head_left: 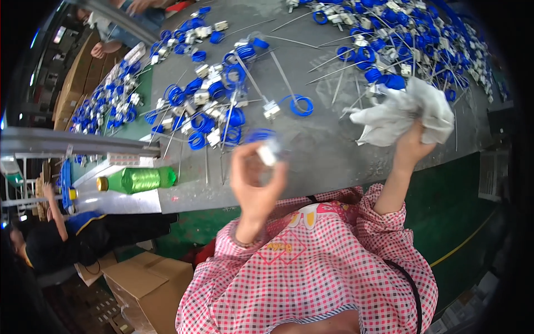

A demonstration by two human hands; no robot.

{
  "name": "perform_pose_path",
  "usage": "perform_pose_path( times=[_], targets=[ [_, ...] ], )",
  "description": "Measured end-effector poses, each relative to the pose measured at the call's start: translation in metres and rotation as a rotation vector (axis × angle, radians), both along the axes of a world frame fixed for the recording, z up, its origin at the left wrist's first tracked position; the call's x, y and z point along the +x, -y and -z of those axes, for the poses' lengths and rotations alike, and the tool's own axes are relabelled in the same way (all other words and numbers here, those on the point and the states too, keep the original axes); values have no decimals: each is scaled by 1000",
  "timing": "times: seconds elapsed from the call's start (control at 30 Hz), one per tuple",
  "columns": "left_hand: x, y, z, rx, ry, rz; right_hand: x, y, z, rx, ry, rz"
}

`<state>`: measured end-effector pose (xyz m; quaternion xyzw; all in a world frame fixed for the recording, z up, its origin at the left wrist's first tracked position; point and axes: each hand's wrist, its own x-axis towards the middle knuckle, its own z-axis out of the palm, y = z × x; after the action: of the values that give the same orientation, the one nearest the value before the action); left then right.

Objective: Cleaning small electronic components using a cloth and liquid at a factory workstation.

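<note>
Between the thumb and fingers of my left hand (pixel 257 186) is a small white connector (pixel 268 155), blurred by motion, with a blue coiled cable (pixel 260 135) just beyond it. My right hand (pixel 411 146) grips a crumpled white cloth (pixel 403 114) above the right side of the grey table (pixel 317 139). Beyond my left hand lies a loose group of blue coils with white connectors (pixel 214 106) and pale straps. One single blue coil (pixel 301 104) rests apart, near a white connector (pixel 271 109). Past the cloth spreads a larger pile of the same coils (pixel 389 39).
A green bottle (pixel 139 180) lies on its side at the table's left end. A grey metal post (pixel 105 143) crosses there, with more coils (pixel 114 103) behind it. Cardboard boxes (pixel 150 284) stand lower left. Other people (pixel 72 231) are at the left and far left.
</note>
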<state>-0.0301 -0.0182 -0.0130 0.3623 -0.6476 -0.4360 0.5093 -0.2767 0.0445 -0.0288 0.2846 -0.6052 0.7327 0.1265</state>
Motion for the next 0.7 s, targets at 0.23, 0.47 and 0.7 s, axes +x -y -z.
perform_pose_path(
  times=[0.23,0.47,0.7],
  targets=[
    [-31,34,32,-557,1133,-22,-39,-38,-14,-358,200,212],
    [-74,93,76,-645,1235,-52,-72,-76,4,-353,195,307],
    [-88,184,77,-706,1424,-386,-96,-124,3,-473,361,473]
  ],
)
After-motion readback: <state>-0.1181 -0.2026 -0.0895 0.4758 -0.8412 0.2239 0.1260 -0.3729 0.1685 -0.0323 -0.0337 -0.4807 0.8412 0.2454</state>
